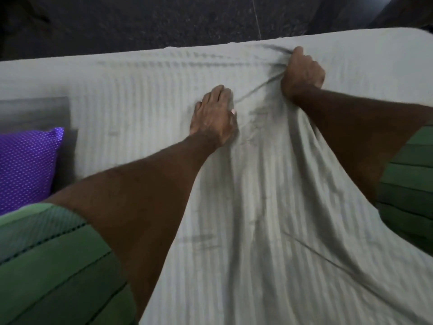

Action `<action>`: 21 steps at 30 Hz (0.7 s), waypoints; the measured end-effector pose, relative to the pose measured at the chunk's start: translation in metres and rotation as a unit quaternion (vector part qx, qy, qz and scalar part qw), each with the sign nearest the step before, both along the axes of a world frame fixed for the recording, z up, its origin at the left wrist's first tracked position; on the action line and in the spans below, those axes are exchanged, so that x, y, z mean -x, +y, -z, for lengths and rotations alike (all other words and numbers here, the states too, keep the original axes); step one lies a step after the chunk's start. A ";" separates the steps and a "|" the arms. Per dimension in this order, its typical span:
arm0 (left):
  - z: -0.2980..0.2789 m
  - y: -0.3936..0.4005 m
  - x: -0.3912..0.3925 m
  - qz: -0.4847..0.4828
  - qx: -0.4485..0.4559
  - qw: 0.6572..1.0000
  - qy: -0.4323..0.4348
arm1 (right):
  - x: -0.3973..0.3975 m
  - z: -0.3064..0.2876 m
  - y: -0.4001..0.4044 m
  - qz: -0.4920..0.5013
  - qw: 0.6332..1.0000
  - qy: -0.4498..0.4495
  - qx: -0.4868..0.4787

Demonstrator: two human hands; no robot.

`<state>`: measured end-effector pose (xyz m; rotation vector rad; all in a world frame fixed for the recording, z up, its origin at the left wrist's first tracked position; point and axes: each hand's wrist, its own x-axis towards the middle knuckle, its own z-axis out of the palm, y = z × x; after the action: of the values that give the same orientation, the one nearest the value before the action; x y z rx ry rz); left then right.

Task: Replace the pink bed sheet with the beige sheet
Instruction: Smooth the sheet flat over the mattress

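The beige striped sheet (150, 109) lies spread over the bed and reaches its far edge. My right hand (302, 73) grips a bunch of the sheet near the far edge, and creases fan out from that fist. My left hand (214, 116) presses flat on the sheet a little nearer to me, fingers straight. A loose fold of the sheet runs from between my arms down toward me. No pink sheet shows in the head view.
A purple dotted pillow (25, 167) lies at the left beside a grey headboard (35, 111). Dark speckled floor (164, 22) runs beyond the bed's far edge. My green striped sleeves fill the lower left and right edges.
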<state>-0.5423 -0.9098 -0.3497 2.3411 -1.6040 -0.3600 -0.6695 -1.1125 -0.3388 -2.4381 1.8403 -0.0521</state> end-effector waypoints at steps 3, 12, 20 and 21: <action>0.002 -0.001 0.005 -0.003 -0.020 1.000 0.015 | 0.002 0.014 0.014 0.047 0.994 -0.101 -0.015; 0.000 0.010 0.028 0.004 -0.043 0.999 0.015 | 0.068 0.052 0.034 -0.040 0.996 -0.054 0.054; -0.004 0.055 0.090 -0.033 -0.050 0.997 0.049 | 0.111 0.045 0.172 0.001 0.993 -0.098 0.064; -0.005 0.060 0.102 -0.039 -0.050 0.996 0.056 | 0.117 0.048 0.194 -0.018 0.994 -0.097 0.053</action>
<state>-0.6442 -0.8500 -0.3451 2.4024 -1.4709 -0.5560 -0.7869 -0.9189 -0.3865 -2.4340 1.7515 -0.3785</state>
